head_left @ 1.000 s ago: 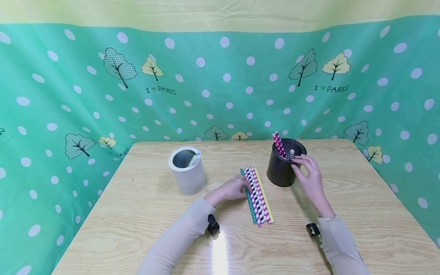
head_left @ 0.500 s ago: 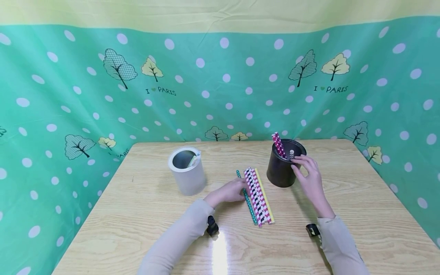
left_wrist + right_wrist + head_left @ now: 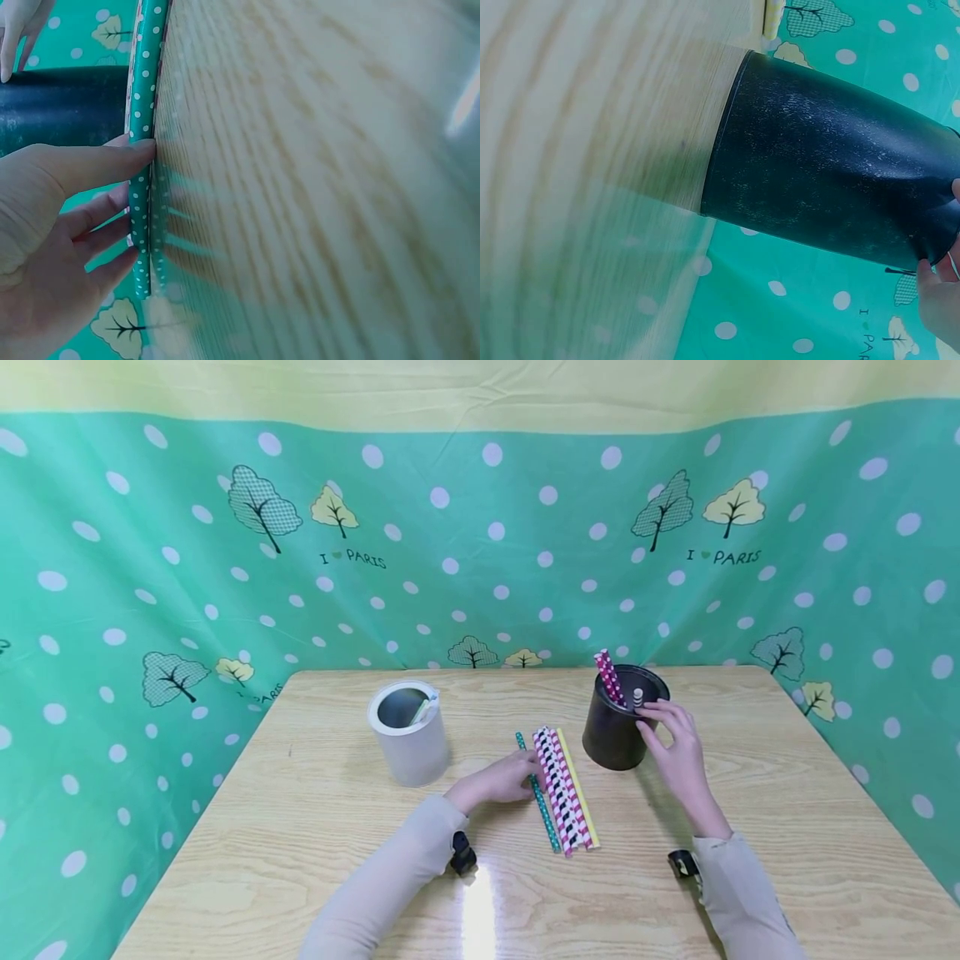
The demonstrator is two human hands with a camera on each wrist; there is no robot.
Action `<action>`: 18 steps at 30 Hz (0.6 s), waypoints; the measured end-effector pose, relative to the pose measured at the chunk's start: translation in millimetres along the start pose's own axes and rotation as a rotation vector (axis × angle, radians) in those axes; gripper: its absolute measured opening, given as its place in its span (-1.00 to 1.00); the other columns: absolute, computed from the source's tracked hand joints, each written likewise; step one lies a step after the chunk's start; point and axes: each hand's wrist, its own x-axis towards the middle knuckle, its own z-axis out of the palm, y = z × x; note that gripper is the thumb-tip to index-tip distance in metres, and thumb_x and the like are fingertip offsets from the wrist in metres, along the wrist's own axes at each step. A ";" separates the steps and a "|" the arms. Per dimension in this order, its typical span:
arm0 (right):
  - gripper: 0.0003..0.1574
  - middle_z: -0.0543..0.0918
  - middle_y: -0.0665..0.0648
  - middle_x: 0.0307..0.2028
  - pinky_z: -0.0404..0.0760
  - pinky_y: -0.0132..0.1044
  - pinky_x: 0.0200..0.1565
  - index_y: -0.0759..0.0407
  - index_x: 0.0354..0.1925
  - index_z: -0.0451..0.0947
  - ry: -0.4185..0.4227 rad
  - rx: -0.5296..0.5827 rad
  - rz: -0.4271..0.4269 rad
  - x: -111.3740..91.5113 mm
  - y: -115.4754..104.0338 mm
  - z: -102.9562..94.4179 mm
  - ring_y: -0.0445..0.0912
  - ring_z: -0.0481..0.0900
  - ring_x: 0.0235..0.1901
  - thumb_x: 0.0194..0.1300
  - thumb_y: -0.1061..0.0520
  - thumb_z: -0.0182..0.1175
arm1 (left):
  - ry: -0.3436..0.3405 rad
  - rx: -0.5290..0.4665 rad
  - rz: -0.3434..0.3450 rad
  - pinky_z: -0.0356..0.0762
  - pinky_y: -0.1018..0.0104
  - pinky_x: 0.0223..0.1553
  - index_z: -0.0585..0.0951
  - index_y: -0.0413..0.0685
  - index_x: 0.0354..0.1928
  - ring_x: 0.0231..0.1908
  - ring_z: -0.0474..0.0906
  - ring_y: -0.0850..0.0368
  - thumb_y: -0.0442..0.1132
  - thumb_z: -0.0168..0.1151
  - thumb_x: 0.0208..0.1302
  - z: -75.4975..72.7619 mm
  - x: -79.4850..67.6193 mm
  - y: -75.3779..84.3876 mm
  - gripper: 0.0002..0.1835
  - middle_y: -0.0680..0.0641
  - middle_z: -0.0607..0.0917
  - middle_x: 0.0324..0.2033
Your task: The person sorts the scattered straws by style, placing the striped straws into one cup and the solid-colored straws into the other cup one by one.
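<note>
My left hand (image 3: 506, 778) pinches a green straw with white dots (image 3: 547, 822); in the left wrist view the thumb lies on the near side of the straw (image 3: 147, 75) and the fingers curl behind it. Just right of it lie several pink-and-white and black-and-white patterned straws (image 3: 562, 793) and a yellow straw (image 3: 585, 802). My right hand (image 3: 678, 743) holds the rim of the black cup (image 3: 609, 739), thumb outside and fingers over the edge. Magenta dotted straws (image 3: 611, 678) and a striped straw (image 3: 637, 697) poke out of that cup.
A whitish cup (image 3: 414, 752) with a few pale straws (image 3: 423, 710) inside stands at the back left of the wooden table (image 3: 262, 827). Behind the table hangs a green dotted curtain (image 3: 480, 585).
The green straw's far end has shifted left, away from the patterned straws, with my left hand on it. My right hand stays at the black cup's rim.
</note>
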 end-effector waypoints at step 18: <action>-0.78 0.54 0.28 -0.18 0.18 -0.46 0.11 0.38 -0.29 0.57 -0.002 -0.008 -0.013 -0.5 1.4 -0.3 0.05 0.34 -0.04 -0.02 0.45 0.22 | 0.037 0.045 0.030 0.31 0.42 0.03 0.57 0.05 -0.36 -0.10 0.37 0.18 -0.29 0.25 0.06 -1.9 -3.7 2.7 -0.90 0.04 0.48 -0.19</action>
